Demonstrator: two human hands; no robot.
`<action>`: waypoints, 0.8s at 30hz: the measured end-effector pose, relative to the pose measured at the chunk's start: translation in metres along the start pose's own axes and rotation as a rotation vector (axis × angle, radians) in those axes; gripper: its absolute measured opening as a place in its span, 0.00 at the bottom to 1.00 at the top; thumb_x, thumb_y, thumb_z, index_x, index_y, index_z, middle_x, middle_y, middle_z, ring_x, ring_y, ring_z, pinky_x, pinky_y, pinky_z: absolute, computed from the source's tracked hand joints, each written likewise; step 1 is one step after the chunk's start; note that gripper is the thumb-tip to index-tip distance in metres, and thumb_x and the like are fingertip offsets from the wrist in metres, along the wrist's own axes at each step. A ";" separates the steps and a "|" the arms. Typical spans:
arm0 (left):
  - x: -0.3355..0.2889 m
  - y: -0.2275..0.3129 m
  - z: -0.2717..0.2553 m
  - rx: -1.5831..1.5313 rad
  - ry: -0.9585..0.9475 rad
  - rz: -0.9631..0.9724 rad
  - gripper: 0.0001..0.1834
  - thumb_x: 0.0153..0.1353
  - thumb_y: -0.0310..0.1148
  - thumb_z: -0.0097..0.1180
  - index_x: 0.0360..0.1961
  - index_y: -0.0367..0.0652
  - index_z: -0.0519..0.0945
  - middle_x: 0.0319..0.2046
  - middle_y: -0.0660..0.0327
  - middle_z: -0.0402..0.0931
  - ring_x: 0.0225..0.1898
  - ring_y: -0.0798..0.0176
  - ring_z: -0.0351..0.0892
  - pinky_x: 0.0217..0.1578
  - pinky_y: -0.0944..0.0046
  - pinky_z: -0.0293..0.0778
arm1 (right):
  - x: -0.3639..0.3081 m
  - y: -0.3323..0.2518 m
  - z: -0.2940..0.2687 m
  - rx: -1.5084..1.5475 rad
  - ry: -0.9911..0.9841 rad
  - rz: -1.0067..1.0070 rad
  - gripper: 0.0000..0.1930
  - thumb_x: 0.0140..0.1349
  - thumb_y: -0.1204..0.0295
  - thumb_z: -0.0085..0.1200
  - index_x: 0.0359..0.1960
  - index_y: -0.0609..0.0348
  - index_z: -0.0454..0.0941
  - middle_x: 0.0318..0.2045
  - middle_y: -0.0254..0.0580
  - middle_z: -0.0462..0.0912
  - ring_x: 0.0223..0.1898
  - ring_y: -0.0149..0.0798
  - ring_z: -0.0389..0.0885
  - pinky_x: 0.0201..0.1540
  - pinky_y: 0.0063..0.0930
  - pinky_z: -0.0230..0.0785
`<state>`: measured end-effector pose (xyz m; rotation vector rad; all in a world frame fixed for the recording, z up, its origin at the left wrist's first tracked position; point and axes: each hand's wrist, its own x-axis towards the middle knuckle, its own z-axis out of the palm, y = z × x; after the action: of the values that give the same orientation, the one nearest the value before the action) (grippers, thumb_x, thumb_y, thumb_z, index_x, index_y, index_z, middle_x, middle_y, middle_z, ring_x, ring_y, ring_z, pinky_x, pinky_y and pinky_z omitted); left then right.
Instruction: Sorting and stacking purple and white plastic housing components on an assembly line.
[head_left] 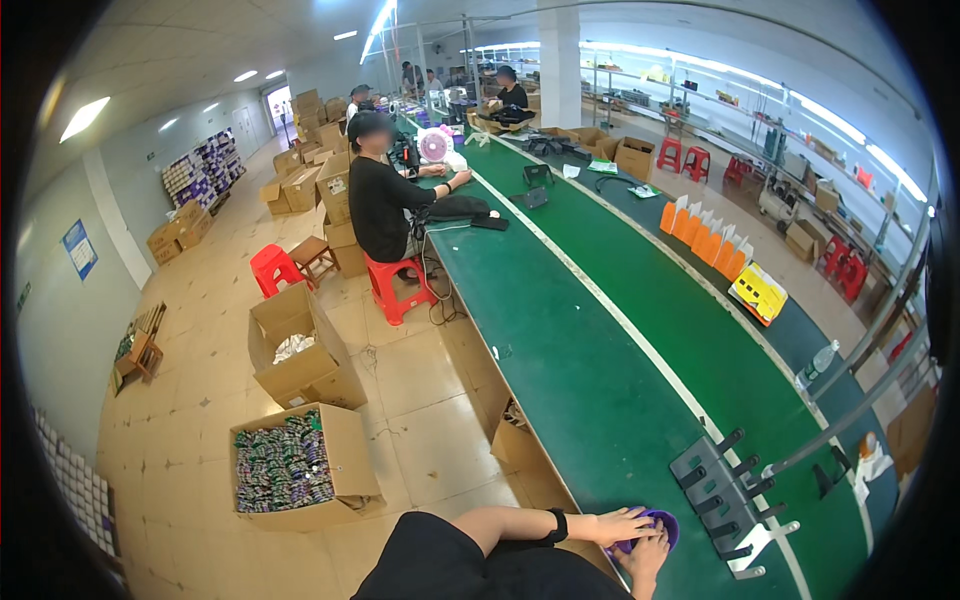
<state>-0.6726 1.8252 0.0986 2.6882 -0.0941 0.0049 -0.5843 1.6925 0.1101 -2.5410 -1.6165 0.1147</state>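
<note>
At the near edge of the green workbench (590,420), a purple round, bowl-like thing (671,521) sits under my hands. My left hand (620,526) reaches in from the left, a black band at its wrist, and its fingers curl over the near side of the purple thing. Closed at the lower side of it is my right hand (645,560), with bent fingertips close to those of the left. Both hands hide much of the purple thing, so its inside is hard to make out.
Right of my hands stands a dark metal rack with black pegs (722,500). Beyond it are a plastic bottle (818,365) and orange-and-white packages (705,238). A person (385,200) sits farther along the bench. Open cartons (345,470) stand on the floor to the left.
</note>
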 end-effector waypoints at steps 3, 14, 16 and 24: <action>0.001 0.001 -0.004 -0.013 0.008 -0.004 0.50 0.35 0.30 0.64 0.62 0.53 0.52 0.60 0.55 0.51 0.62 0.41 0.49 0.53 0.48 0.61 | 0.002 0.007 0.009 -0.002 0.037 -0.022 0.48 0.29 0.50 0.65 0.54 0.65 0.62 0.57 0.56 0.61 0.57 0.56 0.60 0.57 0.45 0.54; -0.002 0.002 -0.008 -0.005 0.057 0.019 0.51 0.34 0.29 0.65 0.61 0.54 0.52 0.59 0.57 0.51 0.62 0.43 0.49 0.47 0.48 0.69 | 0.002 0.002 -0.001 -0.020 0.046 -0.040 0.47 0.30 0.51 0.65 0.53 0.67 0.62 0.56 0.57 0.62 0.55 0.56 0.62 0.54 0.46 0.58; -0.002 0.003 -0.011 0.002 0.046 0.015 0.51 0.33 0.29 0.65 0.62 0.54 0.52 0.59 0.57 0.51 0.62 0.43 0.49 0.46 0.49 0.69 | 0.002 0.001 -0.003 0.001 0.059 -0.032 0.47 0.30 0.51 0.66 0.53 0.67 0.62 0.56 0.56 0.62 0.56 0.56 0.61 0.54 0.46 0.58; -0.002 -0.001 -0.005 -0.053 0.095 0.028 0.49 0.34 0.26 0.64 0.61 0.55 0.54 0.57 0.58 0.55 0.59 0.42 0.53 0.48 0.50 0.67 | 0.003 0.001 -0.003 0.037 0.035 -0.017 0.46 0.30 0.50 0.64 0.52 0.66 0.64 0.56 0.57 0.61 0.57 0.59 0.59 0.57 0.48 0.55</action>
<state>-0.6744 1.8284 0.1032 2.6289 -0.1010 0.1374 -0.5823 1.6944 0.1129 -2.4867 -1.6080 0.0973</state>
